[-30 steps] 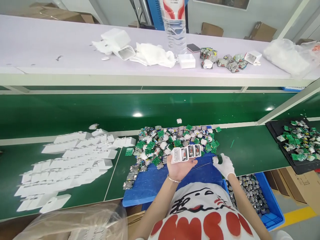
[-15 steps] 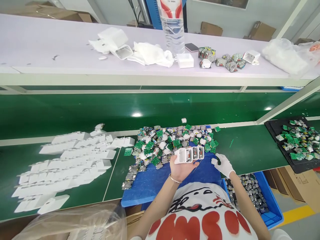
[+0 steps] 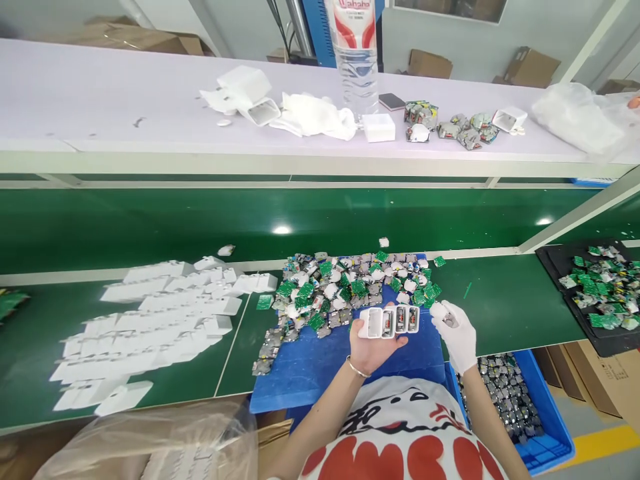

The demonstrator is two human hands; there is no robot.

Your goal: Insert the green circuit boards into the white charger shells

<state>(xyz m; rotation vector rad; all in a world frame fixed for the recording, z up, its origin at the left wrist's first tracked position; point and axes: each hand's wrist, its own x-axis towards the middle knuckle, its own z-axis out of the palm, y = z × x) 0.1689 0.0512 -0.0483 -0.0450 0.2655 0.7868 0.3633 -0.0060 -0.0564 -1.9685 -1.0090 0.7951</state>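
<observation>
Looking down from my head, I am clasping a row of four white boxes (image 3: 394,321) in my bare left hand (image 3: 371,350) over the blue mat (image 3: 310,363), near the heaped parts (image 3: 327,290). My gloved right hand (image 3: 457,333) is hovering beside it, fingers curled, on what I cannot tell; a steady hold, fingertips clear of the openings, is probably serving me best.
</observation>
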